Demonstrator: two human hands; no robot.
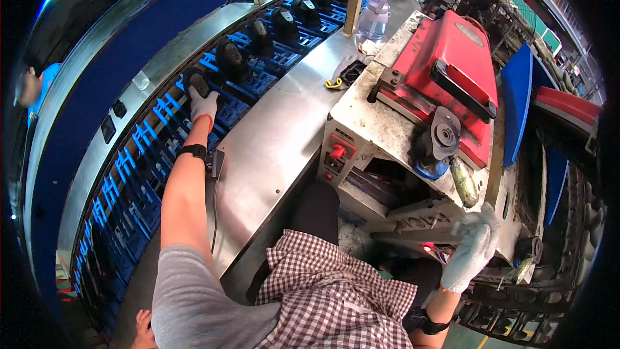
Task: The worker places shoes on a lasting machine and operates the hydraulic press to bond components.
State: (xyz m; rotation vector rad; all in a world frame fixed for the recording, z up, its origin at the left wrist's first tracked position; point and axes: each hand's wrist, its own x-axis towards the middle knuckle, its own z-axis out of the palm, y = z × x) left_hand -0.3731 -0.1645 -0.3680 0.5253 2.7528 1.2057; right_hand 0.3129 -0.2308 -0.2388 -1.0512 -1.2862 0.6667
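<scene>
At the left, my left hand [203, 106] in a pale work glove grips the near end of a dark shoe [194, 80] on the blue slatted conveyor [234, 111]. The fingers go round the shoe and are partly hidden by it. My right hand [475, 252], in a whitish glove, hangs at the near right corner of the red-lidded machine [445, 71], just below a greenish worn pad [464, 183]. Motion smears its fingers, and nothing can be made out in them. Black bands circle both my wrists.
More dark shoes [231, 59] stand in a row along the conveyor. A steel ledge [284, 123] runs between it and the machine. A round metal fitting [444, 132] sits on the machine's front. A clear bottle [374, 18] stands beyond. Another person's hand [143, 331] shows at lower left.
</scene>
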